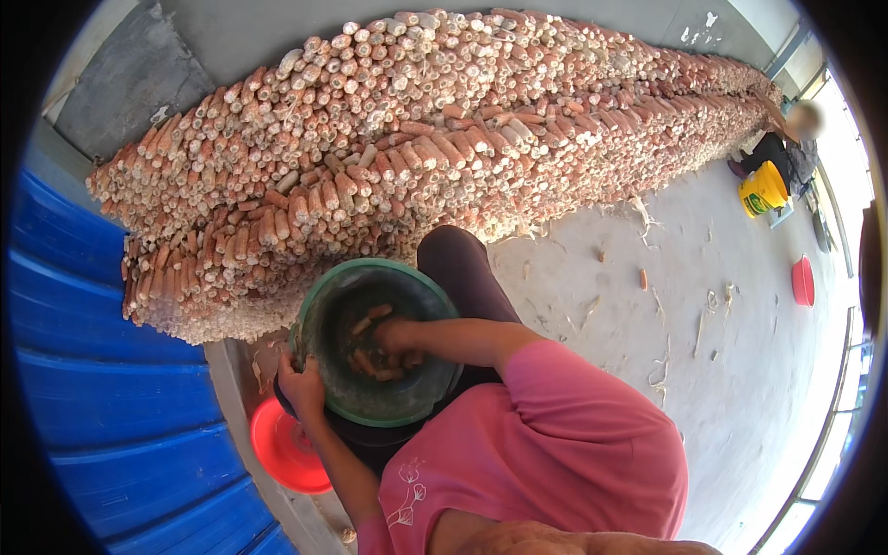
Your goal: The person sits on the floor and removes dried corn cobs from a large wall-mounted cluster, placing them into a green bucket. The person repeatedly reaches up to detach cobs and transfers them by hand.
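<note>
A dark green basin point(385, 411) rests tilted on my lap. My left hand point(303, 383) grips its rim at the left side. My right hand point(394, 336) reaches down inside it, among several corn cobs point(363, 361) lying at the bottom; its fingers are partly hidden, so whether it holds a cob is unclear. Beyond the basin rises a long stacked pile of corn cobs point(444, 149) against the wall.
A red plastic basin point(277, 454) sits on the floor at my left, near a blue corrugated panel point(132, 430). At the far right a person point(770, 152) is beside a yellow bucket point(763, 189) and a pink basin point(803, 281). Husk scraps and loose cobs point(644, 279) lie on the concrete floor.
</note>
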Action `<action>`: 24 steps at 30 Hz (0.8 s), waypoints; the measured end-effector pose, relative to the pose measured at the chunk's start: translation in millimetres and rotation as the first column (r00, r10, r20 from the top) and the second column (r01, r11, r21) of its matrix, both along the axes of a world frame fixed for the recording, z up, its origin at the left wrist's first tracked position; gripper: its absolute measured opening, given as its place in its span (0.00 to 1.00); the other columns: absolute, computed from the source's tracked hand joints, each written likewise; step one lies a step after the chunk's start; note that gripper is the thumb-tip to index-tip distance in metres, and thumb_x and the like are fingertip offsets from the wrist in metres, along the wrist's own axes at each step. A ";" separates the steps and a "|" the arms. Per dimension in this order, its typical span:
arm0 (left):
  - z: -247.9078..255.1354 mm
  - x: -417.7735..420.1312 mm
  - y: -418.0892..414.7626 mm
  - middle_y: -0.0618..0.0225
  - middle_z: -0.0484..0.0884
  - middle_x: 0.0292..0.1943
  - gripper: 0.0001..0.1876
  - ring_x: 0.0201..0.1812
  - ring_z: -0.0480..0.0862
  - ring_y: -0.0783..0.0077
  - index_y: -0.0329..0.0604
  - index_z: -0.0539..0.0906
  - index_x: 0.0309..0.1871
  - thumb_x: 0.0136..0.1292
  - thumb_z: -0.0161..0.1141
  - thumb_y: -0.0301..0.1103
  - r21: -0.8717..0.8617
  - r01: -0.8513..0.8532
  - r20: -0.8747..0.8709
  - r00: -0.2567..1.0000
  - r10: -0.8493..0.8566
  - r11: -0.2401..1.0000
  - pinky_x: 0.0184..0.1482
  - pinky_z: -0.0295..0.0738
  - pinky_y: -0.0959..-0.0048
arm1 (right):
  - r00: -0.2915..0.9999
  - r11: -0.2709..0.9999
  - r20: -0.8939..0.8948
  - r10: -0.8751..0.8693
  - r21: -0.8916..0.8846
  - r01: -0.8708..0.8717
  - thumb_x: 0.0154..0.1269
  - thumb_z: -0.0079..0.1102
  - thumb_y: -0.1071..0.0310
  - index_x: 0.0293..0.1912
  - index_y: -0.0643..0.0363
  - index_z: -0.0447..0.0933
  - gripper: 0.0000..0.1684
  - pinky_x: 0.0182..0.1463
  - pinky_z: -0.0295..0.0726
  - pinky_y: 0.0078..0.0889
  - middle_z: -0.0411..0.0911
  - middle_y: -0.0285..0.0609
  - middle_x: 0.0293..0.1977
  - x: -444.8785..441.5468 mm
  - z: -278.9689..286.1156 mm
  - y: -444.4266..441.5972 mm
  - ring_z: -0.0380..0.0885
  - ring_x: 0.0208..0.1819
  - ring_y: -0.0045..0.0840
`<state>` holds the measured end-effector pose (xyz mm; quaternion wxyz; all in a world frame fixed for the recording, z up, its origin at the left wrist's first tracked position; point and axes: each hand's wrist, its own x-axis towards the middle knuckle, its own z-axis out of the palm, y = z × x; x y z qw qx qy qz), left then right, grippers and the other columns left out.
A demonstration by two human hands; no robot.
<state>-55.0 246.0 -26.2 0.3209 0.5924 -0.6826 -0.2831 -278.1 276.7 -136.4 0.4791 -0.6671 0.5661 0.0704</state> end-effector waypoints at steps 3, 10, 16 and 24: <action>5.7 -3.1 3.2 0.59 0.84 0.37 0.12 0.38 0.83 0.64 0.34 0.79 0.46 0.62 0.66 0.27 0.036 0.016 0.031 0.999 -0.018 0.999 0.45 0.78 0.65 | 0.968 0.989 0.205 -0.142 -0.012 0.148 0.70 0.60 0.62 0.47 0.61 0.84 0.14 0.44 0.86 0.36 0.88 0.44 0.37 -30.5 116.9 21.0 0.88 0.41 0.31; 9.1 1.4 3.7 0.60 0.83 0.36 0.10 0.37 0.82 0.66 0.35 0.79 0.44 0.62 0.66 0.26 -0.031 -0.015 0.130 0.991 0.019 0.999 0.45 0.77 0.66 | 0.483 0.522 0.718 -0.502 -0.194 0.831 0.77 0.61 0.51 0.63 0.54 0.80 0.24 0.43 0.84 0.23 0.85 0.33 0.41 -226.7 205.6 56.0 0.83 0.39 0.15; 14.1 -17.7 -0.8 0.58 0.84 0.37 0.11 0.39 0.83 0.65 0.35 0.80 0.47 0.63 0.66 0.26 0.034 0.005 0.136 0.991 -0.010 0.999 0.47 0.78 0.66 | 0.235 0.048 0.173 -0.956 -0.702 0.711 0.70 0.61 0.44 0.56 0.55 0.84 0.28 0.63 0.80 0.44 0.84 0.54 0.55 -409.7 179.6 31.8 0.84 0.57 0.43; 12.3 -14.9 -4.2 0.60 0.84 0.38 0.10 0.40 0.82 0.67 0.35 0.80 0.46 0.63 0.65 0.26 0.046 0.009 0.089 0.996 -0.013 0.999 0.47 0.77 0.67 | 0.331 0.214 0.047 -0.943 -0.674 0.707 0.68 0.66 0.52 0.57 0.56 0.84 0.24 0.63 0.81 0.40 0.86 0.50 0.54 -454.8 143.3 11.7 0.84 0.57 0.39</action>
